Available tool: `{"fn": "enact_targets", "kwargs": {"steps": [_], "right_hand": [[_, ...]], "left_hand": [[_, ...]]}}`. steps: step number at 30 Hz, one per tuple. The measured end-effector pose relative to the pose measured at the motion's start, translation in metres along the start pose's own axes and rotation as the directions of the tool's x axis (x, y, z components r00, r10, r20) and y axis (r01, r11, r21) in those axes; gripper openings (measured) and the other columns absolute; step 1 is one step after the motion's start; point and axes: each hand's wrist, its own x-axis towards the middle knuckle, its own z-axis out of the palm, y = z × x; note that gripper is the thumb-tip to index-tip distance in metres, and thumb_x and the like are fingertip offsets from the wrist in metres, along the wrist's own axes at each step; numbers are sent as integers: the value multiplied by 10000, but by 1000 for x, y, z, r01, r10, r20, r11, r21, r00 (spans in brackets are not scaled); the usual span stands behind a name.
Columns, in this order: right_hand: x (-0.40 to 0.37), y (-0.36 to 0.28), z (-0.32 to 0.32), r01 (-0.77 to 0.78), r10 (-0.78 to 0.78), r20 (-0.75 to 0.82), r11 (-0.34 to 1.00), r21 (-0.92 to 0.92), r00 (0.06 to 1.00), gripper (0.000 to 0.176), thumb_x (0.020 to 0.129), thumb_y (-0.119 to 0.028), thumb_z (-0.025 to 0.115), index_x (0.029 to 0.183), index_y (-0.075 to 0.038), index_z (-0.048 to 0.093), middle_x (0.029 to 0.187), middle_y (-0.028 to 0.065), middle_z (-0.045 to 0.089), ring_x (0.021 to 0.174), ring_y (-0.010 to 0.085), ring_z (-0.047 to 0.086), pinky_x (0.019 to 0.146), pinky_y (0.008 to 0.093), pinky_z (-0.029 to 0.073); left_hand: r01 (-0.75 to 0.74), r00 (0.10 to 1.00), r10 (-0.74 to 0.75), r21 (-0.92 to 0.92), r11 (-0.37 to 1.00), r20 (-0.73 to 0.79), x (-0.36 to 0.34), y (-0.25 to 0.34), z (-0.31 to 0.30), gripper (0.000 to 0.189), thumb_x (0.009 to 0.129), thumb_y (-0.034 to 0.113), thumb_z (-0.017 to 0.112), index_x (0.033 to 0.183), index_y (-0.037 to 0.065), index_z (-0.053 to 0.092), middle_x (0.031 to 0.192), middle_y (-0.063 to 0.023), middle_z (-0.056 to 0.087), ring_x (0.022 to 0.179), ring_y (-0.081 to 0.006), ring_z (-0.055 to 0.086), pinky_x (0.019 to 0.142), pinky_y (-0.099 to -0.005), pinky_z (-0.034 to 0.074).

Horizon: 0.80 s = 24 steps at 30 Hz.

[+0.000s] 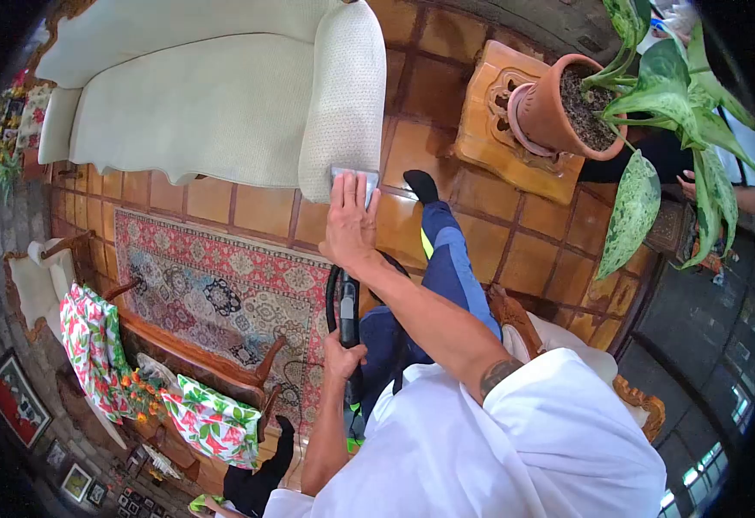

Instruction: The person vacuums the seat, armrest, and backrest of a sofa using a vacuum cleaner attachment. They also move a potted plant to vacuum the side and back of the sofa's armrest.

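My right hand (352,223) lies on the clear, wide nozzle (371,179) of a vacuum wand, fingers stretched out flat over it. The nozzle touches the front end of the armrest (343,99) of a cream sofa (192,108). Beneath my right wrist the black wand (348,304) runs back towards my body. My left hand (341,356) is wrapped round the lower part of this wand. A black hose (331,298) curves beside it.
A potted plant (567,108) stands on a carved wooden side table (472,129) at the right. A patterned rug (222,289) covers part of the tiled floor. At the lower left are a wooden table (166,344) and floral cushions (218,423). Other people are partly visible at right and bottom.
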Motion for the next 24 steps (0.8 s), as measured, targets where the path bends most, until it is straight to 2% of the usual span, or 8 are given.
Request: {"fn": "enact_targets", "kwargs": {"steps": [4, 6, 9, 16, 18, 19, 21, 24], "right_hand": [[-12, -4, 10, -19, 19, -8, 1000, -19, 1000, 826, 736, -117, 669, 1456, 94, 324, 1525, 255, 338, 1457, 455, 269, 1162, 634, 218], [-15, 0, 29, 0, -13, -134, 995, -100, 991, 743, 795, -105, 600, 1464, 82, 337, 1530, 236, 349, 1463, 436, 276, 1161, 633, 224], [-23, 2, 37, -12, 1, -117, 995, -100, 993, 699, 830, -108, 574, 1468, 71, 354, 1531, 226, 360, 1466, 419, 285, 1162, 627, 230], [-50, 3, 39, 18, -47, -169, 986, -167, 984, 773, 796, -107, 618, 1483, 79, 315, 1545, 240, 333, 1471, 434, 266, 1169, 631, 208], [-64, -11, 4, -49, 42, 44, 986, 160, 998, 811, 776, -71, 640, 1490, 85, 287, 1549, 252, 315, 1466, 446, 262, 1174, 635, 188], [-61, -22, -10, -45, 39, 36, 984, 173, 999, 811, 776, -71, 640, 1490, 85, 287, 1549, 252, 315, 1466, 446, 262, 1174, 635, 188], [-52, -32, -29, -23, 21, 13, 988, 152, 1000, 829, 766, -68, 668, 1485, 91, 287, 1549, 254, 307, 1461, 455, 262, 1183, 634, 166], [15, -16, 32, 15, -24, -159, 998, -59, 987, 864, 751, -139, 706, 1480, 95, 307, 1543, 261, 318, 1462, 466, 250, 1178, 649, 170]], "left_hand": [[-44, 999, 44, -5, 999, 30, -7, -9, -6, 133, 661, -27, 666, 762, -12, 581, 609, -65, 605, 465, -167, 595, 443, -306, 475], [1, 1000, -1, 3, 1000, -1, -14, -7, -6, 130, 659, -30, 664, 755, -12, 579, 606, -63, 601, 464, -166, 595, 439, -305, 471], [4, 999, -6, 53, 999, 35, -14, -21, -11, 123, 659, -35, 661, 745, -12, 576, 603, -64, 601, 461, -168, 594, 435, -306, 468], [-20, 1000, 20, 6, 1000, 3, -41, -34, -10, 132, 646, -43, 657, 751, -16, 582, 612, -76, 611, 469, -175, 601, 440, -317, 476], [13, 1000, -14, 39, 999, 6, -52, -34, -17, 135, 643, -43, 654, 753, -17, 582, 613, -78, 611, 477, -178, 609, 447, -318, 483], [5, 1000, -5, 50, 999, -2, -53, -29, -21, 135, 643, -43, 654, 753, -17, 582, 613, -78, 611, 477, -178, 609, 447, -318, 483], [-41, 999, 42, 49, 998, -22, -55, -21, -22, 137, 646, -40, 651, 761, -20, 579, 605, -79, 610, 483, -179, 615, 452, -319, 488], [-17, 998, 19, -24, 1000, 60, -16, 16, -25, 151, 637, -50, 634, 775, -20, 582, 631, -101, 615, 479, -209, 607, 455, -343, 494]]}}
